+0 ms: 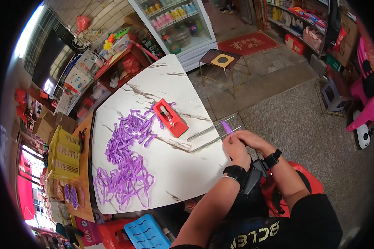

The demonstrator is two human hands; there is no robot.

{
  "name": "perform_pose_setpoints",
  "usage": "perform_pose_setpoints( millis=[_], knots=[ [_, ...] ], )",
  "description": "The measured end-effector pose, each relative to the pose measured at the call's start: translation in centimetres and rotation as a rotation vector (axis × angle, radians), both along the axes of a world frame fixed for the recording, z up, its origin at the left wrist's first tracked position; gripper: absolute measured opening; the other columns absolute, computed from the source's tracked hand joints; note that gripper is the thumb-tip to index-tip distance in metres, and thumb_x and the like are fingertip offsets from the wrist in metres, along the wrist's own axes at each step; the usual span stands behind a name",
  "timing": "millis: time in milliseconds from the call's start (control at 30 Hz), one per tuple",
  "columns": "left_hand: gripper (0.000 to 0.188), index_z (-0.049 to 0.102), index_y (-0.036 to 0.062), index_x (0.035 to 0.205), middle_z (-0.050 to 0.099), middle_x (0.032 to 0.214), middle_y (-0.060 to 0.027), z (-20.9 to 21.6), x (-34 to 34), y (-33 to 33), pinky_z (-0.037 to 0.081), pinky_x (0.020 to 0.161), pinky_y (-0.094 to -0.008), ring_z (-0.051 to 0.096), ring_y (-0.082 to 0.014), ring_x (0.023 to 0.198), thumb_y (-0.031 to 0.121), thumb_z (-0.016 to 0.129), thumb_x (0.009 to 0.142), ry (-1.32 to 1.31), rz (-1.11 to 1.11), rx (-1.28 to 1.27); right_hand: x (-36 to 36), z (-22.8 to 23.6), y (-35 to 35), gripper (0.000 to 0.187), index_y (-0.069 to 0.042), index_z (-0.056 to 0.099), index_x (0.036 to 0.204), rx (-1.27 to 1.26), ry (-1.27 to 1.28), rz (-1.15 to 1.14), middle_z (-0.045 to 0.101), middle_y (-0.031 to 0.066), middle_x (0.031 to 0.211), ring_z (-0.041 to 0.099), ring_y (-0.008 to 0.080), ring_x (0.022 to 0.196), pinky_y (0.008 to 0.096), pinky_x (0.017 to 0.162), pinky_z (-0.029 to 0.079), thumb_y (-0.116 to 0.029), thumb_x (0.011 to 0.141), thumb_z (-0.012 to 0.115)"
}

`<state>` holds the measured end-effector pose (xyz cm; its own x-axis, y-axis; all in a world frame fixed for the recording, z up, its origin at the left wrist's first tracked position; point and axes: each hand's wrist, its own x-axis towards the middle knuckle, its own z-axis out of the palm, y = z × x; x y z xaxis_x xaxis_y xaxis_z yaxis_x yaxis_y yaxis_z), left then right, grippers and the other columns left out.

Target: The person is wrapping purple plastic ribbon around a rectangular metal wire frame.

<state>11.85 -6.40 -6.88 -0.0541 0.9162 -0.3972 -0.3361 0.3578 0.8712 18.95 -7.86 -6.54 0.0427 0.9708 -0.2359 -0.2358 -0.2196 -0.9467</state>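
Two thin metal rods (212, 140) lie side by side on the white marbled table (170, 79), their ends reaching past its right edge. A short purple ribbon (226, 127) stands up between them, its lower end running into my fingers. My left hand (236, 150) is closed with fingertips pinched at the ribbon beside the nearer rod. Against it, my right hand (252, 140) is also closed, its fingertips meeting the left ones at the same spot. The fingers partly hide the grip. A red tape dispenser (176, 126) sits on the table left of the rods.
Small folded purple ribbon loops (131, 128) are heaped left of the dispenser, with long loose purple ribbon (126, 182) nearer me. A yellow basket (64, 153) stands on the wooden surface at left. Blue stool (147, 232) below, small side table (222, 62) and fridge beyond.
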Motion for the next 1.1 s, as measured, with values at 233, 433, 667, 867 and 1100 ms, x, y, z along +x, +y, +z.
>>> perform_pose_setpoints(
  millis=[233,433,667,867,1100],
  knots=[
    [0.029,0.036,0.0058,0.114,0.049,0.098,-0.0072,0.8,-0.5,-4.5,0.038,0.071,-0.0225,0.047,-0.0108,0.082,0.017,0.041,0.088,-0.118,-0.023,0.115,0.5,0.2,0.4,0.019,-0.008,0.046,0.067,-0.097,0.211,0.132,0.035,-0.006,0.053,0.031,0.004,0.046,0.0184,0.041,0.025,-0.016,0.083,0.041],
    [0.025,0.047,0.012,0.105,0.051,0.098,0.0005,-3.4,-1.6,-4.7,0.032,0.078,-0.0235,0.047,-0.0079,0.091,0.027,0.043,0.086,-0.3,-0.18,-0.01,1.2,-0.5,0.8,0.023,-0.008,0.042,0.064,-0.119,0.314,0.258,0.029,-0.0058,0.047,0.026,0.0045,0.041,0.0199,0.038,0.019,-0.02,0.084,0.041],
    [0.022,0.048,0.0108,0.074,0.051,0.072,0.0002,-8.4,-2.2,-0.8,0.036,0.078,-0.0284,0.048,-0.011,0.077,0.028,0.043,0.087,-0.97,-0.447,0.086,0.1,0.5,0.1,0.022,-0.007,0.047,0.067,-0.118,0.148,0.146,0.034,-0.0046,0.049,0.031,0.0063,0.043,0.0192,0.041,0.026,-0.02,0.084,0.042],
    [0.023,0.049,0.0109,0.083,0.051,0.075,-0.0003,-8.6,-1.5,-0.9,0.037,0.074,-0.0298,0.047,-0.0115,0.071,0.029,0.035,0.088,-0.943,-0.354,-0.032,1.1,0.3,0.2,0.025,-0.004,0.051,0.067,-0.145,0.092,0.157,0.042,-0.0032,0.053,0.036,0.0047,0.046,0.0184,0.044,0.03,-0.021,0.085,0.044],
    [0.021,0.045,0.0077,0.1,0.052,0.084,-0.0033,-3.0,-1.3,-0.7,0.038,0.069,-0.0266,0.048,-0.0123,0.076,0.023,0.039,0.087,-0.697,-0.173,-0.008,1.5,1.0,0.6,0.025,-0.003,0.053,0.071,-0.226,0.144,0.205,0.044,-0.0025,0.055,0.04,0.0051,0.049,0.0183,0.046,0.032,-0.022,0.085,0.046]
  ],
)
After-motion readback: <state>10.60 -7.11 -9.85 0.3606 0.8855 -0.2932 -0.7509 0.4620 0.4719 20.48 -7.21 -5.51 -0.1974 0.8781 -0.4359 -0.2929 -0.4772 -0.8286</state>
